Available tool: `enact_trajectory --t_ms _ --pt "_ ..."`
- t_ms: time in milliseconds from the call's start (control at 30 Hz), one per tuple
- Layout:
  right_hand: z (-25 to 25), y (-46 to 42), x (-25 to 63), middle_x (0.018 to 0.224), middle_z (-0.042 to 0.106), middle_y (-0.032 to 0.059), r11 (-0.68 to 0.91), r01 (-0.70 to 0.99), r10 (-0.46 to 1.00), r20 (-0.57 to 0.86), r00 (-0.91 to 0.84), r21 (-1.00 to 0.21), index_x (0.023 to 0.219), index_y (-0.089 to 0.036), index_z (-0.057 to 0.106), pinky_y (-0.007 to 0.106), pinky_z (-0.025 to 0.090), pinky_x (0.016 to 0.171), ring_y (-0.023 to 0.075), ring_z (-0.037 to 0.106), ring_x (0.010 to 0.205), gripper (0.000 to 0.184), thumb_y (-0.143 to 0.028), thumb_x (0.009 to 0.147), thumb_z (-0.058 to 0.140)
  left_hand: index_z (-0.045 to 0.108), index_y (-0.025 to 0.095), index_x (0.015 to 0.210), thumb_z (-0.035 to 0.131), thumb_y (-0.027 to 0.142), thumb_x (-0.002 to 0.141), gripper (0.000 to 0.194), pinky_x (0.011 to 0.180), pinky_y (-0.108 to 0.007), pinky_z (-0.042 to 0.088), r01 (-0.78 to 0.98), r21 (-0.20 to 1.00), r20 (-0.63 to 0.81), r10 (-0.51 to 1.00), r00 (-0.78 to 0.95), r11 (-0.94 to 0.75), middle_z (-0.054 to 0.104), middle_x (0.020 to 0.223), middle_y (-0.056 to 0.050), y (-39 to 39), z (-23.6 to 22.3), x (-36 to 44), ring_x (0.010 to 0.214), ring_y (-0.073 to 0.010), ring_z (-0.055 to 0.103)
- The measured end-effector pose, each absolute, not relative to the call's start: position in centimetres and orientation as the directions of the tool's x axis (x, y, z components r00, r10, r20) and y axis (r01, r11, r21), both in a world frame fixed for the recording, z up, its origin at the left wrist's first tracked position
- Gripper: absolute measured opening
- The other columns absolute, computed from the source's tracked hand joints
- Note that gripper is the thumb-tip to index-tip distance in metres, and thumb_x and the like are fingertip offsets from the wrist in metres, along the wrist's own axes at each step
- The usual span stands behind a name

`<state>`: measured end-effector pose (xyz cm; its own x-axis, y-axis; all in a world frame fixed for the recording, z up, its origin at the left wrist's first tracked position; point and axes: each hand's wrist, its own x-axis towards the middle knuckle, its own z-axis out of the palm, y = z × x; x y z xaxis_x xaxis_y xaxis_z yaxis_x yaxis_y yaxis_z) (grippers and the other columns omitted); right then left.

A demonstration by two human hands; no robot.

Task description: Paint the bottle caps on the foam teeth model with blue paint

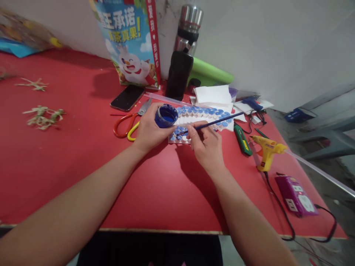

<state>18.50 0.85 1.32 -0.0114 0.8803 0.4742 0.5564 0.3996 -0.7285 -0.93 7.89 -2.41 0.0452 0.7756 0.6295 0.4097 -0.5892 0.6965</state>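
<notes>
My left hand [151, 129] is wrapped round a small open jar of dark blue paint [166, 115], tilted so its mouth faces me. Between the fingers of my right hand [206, 146] sits a thin dark blue paintbrush [222, 120], its handle pointing up to the right. The bristle end reaches down to a white piece [171, 140] covered with small round knobs, many of them blue and a few white. Behind it curves a row of blue-topped white knobs [199, 111], partly hidden by my right hand and the brush.
Scissors [126, 127] and a phone [128, 98] lie left of the jar. A printed bag [130, 44], steel flask [188, 27] and black case [179, 72] stand behind. To the right are a green cutter [242, 139], yellow glue gun [267, 149] and purple power box [295, 195] with cords.
</notes>
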Motion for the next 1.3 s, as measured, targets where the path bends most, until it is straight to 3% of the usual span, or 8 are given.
enact_trajectory --t_ms 167,533,967,1300 --pt "1.3 0.93 18.37 0.08 0.072 0.0012 0.424 0.566 0.869 0.493 -0.036 -0.707 0.091 -0.023 0.065 0.034 0.055 0.077 0.0187 0.07 0.077 0.016 -0.031 0.105 0.061 0.062 0.024 0.118 0.093 0.03 0.072 0.056 0.102 -0.048 0.062 0.392 0.71 0.623 0.781 0.038 -0.585 0.075 0.117 -0.007 7.86 -2.43 -0.89 0.112 -0.0321 0.074" --pt "1.33 0.84 18.66 0.08 0.071 0.0021 0.399 0.565 0.877 0.48 -0.007 -0.722 0.092 -0.024 0.064 0.035 0.055 0.073 0.02 0.07 0.076 0.02 -0.038 0.107 0.06 0.064 0.027 0.118 0.093 0.031 0.071 0.055 0.1 -0.049 0.064 0.428 0.697 0.626 0.78 0.028 -0.575 0.075 0.117 -0.007 7.83 -2.47 -0.92 0.113 -0.0323 0.075" --pt "1.55 0.7 18.9 0.08 0.071 0.001 0.411 0.563 0.857 0.515 0.03 -0.717 0.091 -0.023 0.065 0.033 0.053 0.07 0.0167 0.065 0.067 0.019 -0.035 0.106 0.062 0.064 0.029 0.116 0.094 0.026 0.071 0.054 0.1 -0.052 0.065 0.428 0.692 0.635 0.772 0.024 -0.582 0.076 0.116 -0.006 7.67 -2.32 -0.84 0.11 -0.032 0.076" --pt "1.56 0.61 19.14 0.075 0.07 0.0003 0.373 0.523 0.883 0.466 0.054 -0.767 0.09 -0.022 0.065 0.032 0.05 0.067 0.0167 0.065 0.066 0.023 -0.039 0.106 0.062 0.064 0.024 0.118 0.095 0.026 0.07 0.057 0.101 -0.045 0.062 0.449 0.684 0.632 0.775 0.031 -0.575 0.076 0.118 -0.007 7.77 -2.39 -0.85 0.112 -0.0312 0.074"
